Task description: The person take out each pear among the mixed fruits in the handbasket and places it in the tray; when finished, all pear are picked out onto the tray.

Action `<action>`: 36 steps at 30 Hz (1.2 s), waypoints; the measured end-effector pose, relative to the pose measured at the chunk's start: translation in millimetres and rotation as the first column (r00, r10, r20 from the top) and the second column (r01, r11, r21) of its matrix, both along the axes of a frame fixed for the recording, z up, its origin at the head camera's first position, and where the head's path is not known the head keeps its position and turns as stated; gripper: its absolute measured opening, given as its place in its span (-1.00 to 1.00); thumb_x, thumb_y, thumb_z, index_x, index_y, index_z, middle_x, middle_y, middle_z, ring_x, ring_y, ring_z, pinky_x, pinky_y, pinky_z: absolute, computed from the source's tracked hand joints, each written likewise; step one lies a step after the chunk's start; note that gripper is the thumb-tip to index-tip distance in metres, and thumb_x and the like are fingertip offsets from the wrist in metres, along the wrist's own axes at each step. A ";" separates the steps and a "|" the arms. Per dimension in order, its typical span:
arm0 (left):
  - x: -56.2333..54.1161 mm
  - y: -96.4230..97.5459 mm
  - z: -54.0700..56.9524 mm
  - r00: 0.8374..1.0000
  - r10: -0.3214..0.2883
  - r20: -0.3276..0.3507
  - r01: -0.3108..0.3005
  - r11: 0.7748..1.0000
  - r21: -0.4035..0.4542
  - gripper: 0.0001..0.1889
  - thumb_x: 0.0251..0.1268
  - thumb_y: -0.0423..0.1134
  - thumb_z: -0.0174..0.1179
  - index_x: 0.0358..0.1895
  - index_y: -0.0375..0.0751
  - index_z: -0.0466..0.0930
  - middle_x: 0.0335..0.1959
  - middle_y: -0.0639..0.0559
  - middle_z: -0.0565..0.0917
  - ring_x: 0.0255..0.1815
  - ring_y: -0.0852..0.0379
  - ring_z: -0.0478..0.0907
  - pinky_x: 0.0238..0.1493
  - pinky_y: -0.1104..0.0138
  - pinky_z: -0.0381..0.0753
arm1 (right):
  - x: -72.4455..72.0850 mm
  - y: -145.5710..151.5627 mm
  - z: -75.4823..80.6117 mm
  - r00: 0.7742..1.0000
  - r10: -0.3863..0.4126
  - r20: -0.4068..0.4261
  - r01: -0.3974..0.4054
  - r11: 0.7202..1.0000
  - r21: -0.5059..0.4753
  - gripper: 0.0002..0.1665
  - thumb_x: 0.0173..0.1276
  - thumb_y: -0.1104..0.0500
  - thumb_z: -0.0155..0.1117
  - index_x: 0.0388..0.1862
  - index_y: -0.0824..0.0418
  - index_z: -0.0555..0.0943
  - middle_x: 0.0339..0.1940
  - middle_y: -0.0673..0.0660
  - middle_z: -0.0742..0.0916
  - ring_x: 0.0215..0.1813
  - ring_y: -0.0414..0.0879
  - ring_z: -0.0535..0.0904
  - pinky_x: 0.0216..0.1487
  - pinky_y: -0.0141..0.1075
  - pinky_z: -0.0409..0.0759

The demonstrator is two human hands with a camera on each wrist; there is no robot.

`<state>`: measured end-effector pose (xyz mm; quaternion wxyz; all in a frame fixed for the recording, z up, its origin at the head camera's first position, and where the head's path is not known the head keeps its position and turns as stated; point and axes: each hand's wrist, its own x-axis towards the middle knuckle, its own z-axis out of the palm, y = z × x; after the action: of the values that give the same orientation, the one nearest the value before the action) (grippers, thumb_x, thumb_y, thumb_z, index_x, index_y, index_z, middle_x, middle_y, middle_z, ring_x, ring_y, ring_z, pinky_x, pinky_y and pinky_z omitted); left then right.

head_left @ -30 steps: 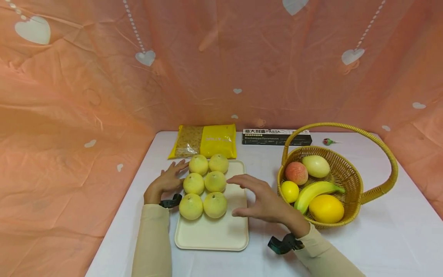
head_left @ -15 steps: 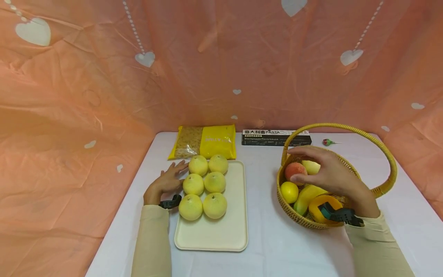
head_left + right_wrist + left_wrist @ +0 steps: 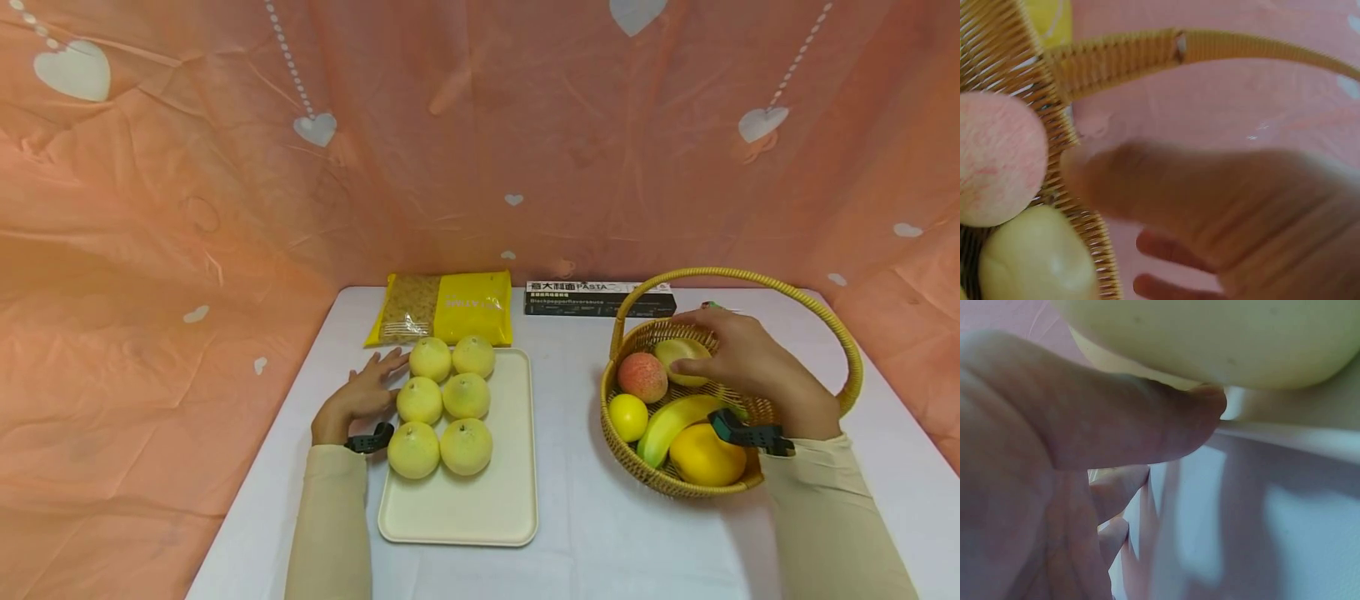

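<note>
My left hand lies at the left edge of a cream tray, fingers spread. In the left wrist view its thumb is right at the tray rim, under a pale yellow fruit. Several such round pale yellow fruits stand in two columns on the tray. My right hand hovers over a wicker basket, thumb and fingers apart above a pale green oval fruit. It holds nothing. A peach lies beside that fruit in the right wrist view.
The basket also contains a small yellow fruit, a banana and a larger yellow-orange fruit. Its tall handle arches over the right hand. Behind are a yellow bag, a pasta box and a partly hidden red flower.
My right hand has moved from beside the tray's fruits rightward to the basket, then farther back over the pale green fruit. The left hand has stayed put.
</note>
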<state>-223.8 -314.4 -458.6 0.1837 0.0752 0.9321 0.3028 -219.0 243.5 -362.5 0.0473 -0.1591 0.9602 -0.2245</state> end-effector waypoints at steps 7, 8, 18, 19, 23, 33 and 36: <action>-0.6 0.4 0.4 1.000 0.003 0.007 -0.003 1.000 -0.006 -0.18 0.47 -0.23 0.15 0.78 -0.08 0.17 0.84 -0.30 -0.07 0.83 -0.46 -0.39 0.60 -0.59 -0.51 | -13.1 4.2 -22.1 0.999 0.016 0.052 -0.018 0.999 0.034 0.01 0.24 0.08 0.68 0.61 0.34 0.46 0.29 0.54 0.72 0.11 0.34 0.67 0.14 0.18 0.65; -0.7 0.4 0.3 1.000 0.004 0.006 -0.004 1.000 -0.004 -0.18 0.47 -0.23 0.16 0.78 -0.08 0.17 0.84 -0.30 -0.06 0.84 -0.46 -0.39 0.59 -0.58 -0.51 | -14.0 4.4 -25.1 0.998 0.021 0.052 -0.023 0.999 0.034 0.02 0.22 0.10 0.68 0.60 0.37 0.46 0.25 0.53 0.74 0.04 0.28 0.67 0.07 0.12 0.65; -1.5 0.2 0.2 1.000 0.004 0.003 -0.004 1.000 0.001 -0.19 0.48 -0.24 0.14 0.78 -0.09 0.16 0.85 -0.29 -0.06 0.84 -0.45 -0.39 0.60 -0.58 -0.50 | -16.8 5.7 -41.0 0.999 0.034 0.013 -0.034 0.997 0.070 -0.08 0.20 0.10 0.68 0.42 0.49 0.49 -0.01 0.42 0.77 -0.12 0.20 0.65 -0.03 0.08 0.63; -1.3 0.1 0.2 1.000 0.004 0.003 -0.004 1.000 0.001 -0.19 0.49 -0.24 0.14 0.78 -0.09 0.16 0.85 -0.29 -0.06 0.84 -0.45 -0.39 0.60 -0.58 -0.51 | -16.5 5.9 -40.6 0.999 0.032 0.016 -0.034 0.996 0.081 -0.10 0.20 0.08 0.68 0.39 0.49 0.50 -0.07 0.39 0.77 -0.14 0.19 0.63 -0.05 0.06 0.62; -1.6 0.2 -0.3 1.000 0.006 0.005 -0.006 1.000 0.003 -0.19 0.50 -0.22 0.15 0.78 -0.09 0.16 0.85 -0.29 -0.07 0.84 -0.45 -0.40 0.60 -0.58 -0.52 | -12.1 6.6 -36.8 1.000 -0.015 0.021 0.013 0.996 0.088 -0.09 0.23 0.05 0.64 0.39 0.50 0.47 -0.08 0.42 0.75 -0.17 0.23 0.61 -0.14 0.06 0.62; -0.6 1.1 0.7 1.000 0.006 0.007 -0.006 1.000 -0.005 -0.18 0.47 -0.24 0.16 0.78 -0.08 0.18 0.84 -0.30 -0.06 0.84 -0.46 -0.39 0.60 -0.58 -0.50 | 20.3 -2.2 -15.9 0.992 -0.095 -0.088 0.092 0.995 -0.035 -0.05 0.30 -0.03 0.64 0.53 0.33 0.46 0.29 0.54 0.68 0.07 0.39 0.64 -0.01 0.23 0.68; -0.4 1.4 1.0 1.000 0.012 0.008 -0.011 1.000 -0.008 -0.19 0.48 -0.21 0.17 0.78 -0.08 0.18 0.85 -0.29 -0.06 0.84 -0.45 -0.39 0.61 -0.57 -0.50 | 34.3 -10.3 -9.7 0.988 -0.091 -0.126 0.079 0.992 -0.099 -0.03 0.29 -0.08 0.69 0.55 0.27 0.49 0.29 0.47 0.71 0.05 0.34 0.68 -0.06 0.14 0.72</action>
<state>-224.1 -313.0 -457.6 0.1860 0.0679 0.9330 0.3006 -184.7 233.1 -372.3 -0.0328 -0.1343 0.9556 -0.2602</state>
